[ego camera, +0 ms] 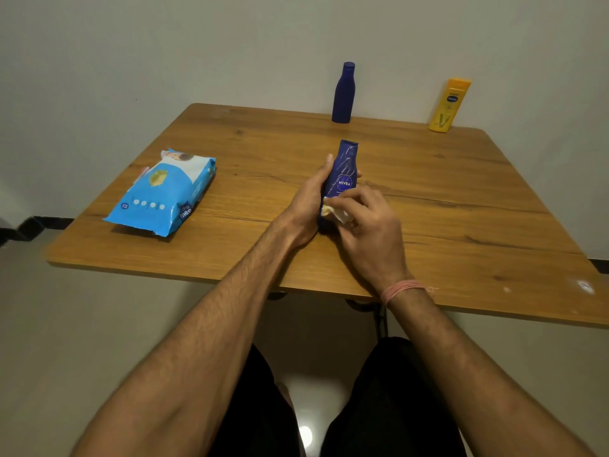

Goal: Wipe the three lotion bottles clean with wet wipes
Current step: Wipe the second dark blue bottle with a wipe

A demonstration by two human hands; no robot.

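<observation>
Nivea bottle [344,173] in hands, wipes pack [164,192] left, two bottles behind

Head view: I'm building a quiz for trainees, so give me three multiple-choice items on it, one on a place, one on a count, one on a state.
1. Where does the blue plastic pack of wet wipes lie on the brown wooden table?
A. Left part
B. Far right corner
C. Against the wall

2. How many lotion bottles stand untouched at the table's far edge?
A. One
B. Two
C. Three

3. What is the right hand doing?
A. Resting flat on the table
B. Reaching for the pack
C. Pressing a white wet wipe against the dark blue Nivea bottle

Answers: 1 A, the pack lies left of both hands. 2 B, the plain dark blue bottle and the yellow bottle stand there. 3 C, while the left hand grips that bottle.
</observation>
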